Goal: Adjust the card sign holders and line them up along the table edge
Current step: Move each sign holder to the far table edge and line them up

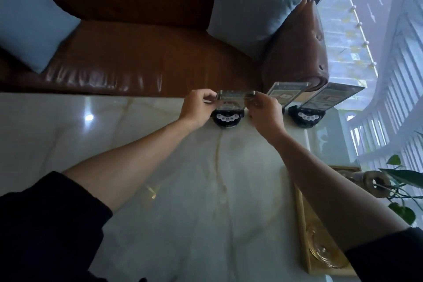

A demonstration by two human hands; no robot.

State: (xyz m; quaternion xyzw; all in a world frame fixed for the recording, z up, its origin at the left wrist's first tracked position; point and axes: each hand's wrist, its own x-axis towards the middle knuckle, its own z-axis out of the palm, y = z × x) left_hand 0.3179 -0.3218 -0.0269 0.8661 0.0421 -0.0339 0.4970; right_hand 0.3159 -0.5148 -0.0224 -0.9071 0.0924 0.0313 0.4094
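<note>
While left hand [198, 104] and right hand [263, 107] pinch one holder [231, 107] at the counter [137, 144] far edge, two more [306, 107] stand rightward; alignment apparently unfinished.

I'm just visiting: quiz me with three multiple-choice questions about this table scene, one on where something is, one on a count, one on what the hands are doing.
1. Where do the sign holders stand?
A. along the table's far edge, by the sofa
B. on the sofa seat
C. on the floor

2. How many sign holders show?
A. one
B. three
C. five

3. The hands are:
A. resting flat
B. both gripping one holder
C. holding a cup

Answers:
A, they line the marble table edge.
B, held holder, middle holder, right holder.
B, left hand and right hand pinch its panel.
</note>
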